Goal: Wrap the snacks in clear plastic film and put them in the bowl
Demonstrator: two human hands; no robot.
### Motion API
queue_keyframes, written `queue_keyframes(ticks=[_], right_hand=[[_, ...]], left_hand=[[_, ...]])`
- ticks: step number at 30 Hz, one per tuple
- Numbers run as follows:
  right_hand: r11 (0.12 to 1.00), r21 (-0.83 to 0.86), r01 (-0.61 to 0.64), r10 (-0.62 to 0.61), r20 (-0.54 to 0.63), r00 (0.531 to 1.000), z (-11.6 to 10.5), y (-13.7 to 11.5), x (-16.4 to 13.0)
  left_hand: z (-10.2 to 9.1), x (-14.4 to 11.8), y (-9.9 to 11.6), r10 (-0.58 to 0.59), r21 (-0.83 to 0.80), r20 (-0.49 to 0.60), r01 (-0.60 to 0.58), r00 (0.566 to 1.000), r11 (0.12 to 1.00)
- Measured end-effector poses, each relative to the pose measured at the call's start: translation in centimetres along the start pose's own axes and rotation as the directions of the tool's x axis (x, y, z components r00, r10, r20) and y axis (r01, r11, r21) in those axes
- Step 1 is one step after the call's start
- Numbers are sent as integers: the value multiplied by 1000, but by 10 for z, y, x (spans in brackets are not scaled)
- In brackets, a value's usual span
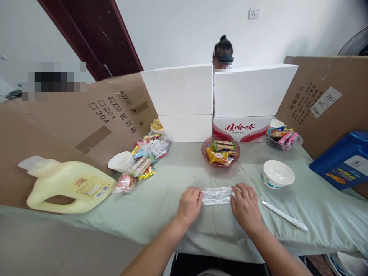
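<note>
A flat, crinkled strip of clear plastic film (217, 196) lies across the table in front of me. My left hand (190, 205) pinches its left end between thumb and curled fingers. On the opposite end, my right hand (245, 205) grips the film with thumb below and fingers bent over the top. Right of that hand, a long white tool with a narrow tip (284, 216) rests on the cloth. A white bowl with a blue pattern (278, 174) stands behind the tool. Beyond the film is a pink glass dish (204, 151) with wrapped snacks.
A yellow jug (71, 188) lies at left near a white bowl (120, 161) and a heap of snack packets (152, 147). Cardboard (100, 122) and white boxes (184, 96) wall the back. At right are a snack tub (283, 140) and blue bottle (345, 161). Someone (223, 50) is behind.
</note>
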State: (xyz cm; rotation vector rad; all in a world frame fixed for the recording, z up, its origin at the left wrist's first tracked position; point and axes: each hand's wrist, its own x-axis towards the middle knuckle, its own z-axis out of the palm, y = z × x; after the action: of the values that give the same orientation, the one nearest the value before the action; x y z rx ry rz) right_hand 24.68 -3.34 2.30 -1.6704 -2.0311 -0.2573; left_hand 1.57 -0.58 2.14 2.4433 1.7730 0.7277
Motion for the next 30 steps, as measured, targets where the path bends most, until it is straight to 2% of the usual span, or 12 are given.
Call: queue_keyframes(ticks=[3,5,6,8,11,14,16,18,20,23,30], right_hand=[[971,128,205,-213,54,976,15,-22,-3],[942,176,286,-314,163,935,28,-28,-5],[940,181,288,-325,227,918,34,-26,-5],[963,146,227,-264,333,905,42,-15,-4],[995,41,89,-98,386,917,45,13,-5],[999,-39,29,-14,353,935,40,39,-18],[997,-59,54,-33,300,953,35,46,-38],[992,-70,106,-88,228,970,26,44,-63],[985,-72,160,-145,171,974,15,38,-88],[980,-39,196,-190,133,973,-4,32,-114],[985,111,134,-147,112,983,-32,53,-128]], left_hand=[[14,-15,28,128,-69,47,-124,991,990],[25,-20,32,140,-30,99,-138,985,990],[30,-21,30,139,-3,136,-139,981,990],[37,-22,22,132,35,224,-143,966,989],[39,-22,10,142,47,296,-163,945,985],[34,-18,4,190,43,290,-211,938,976],[27,-14,3,221,57,271,-245,937,968],[20,-10,5,194,100,226,-221,955,970],[16,-8,8,120,139,170,-144,978,980],[14,-6,18,83,119,138,-99,987,988],[22,-1,50,154,-6,165,-156,974,988]])
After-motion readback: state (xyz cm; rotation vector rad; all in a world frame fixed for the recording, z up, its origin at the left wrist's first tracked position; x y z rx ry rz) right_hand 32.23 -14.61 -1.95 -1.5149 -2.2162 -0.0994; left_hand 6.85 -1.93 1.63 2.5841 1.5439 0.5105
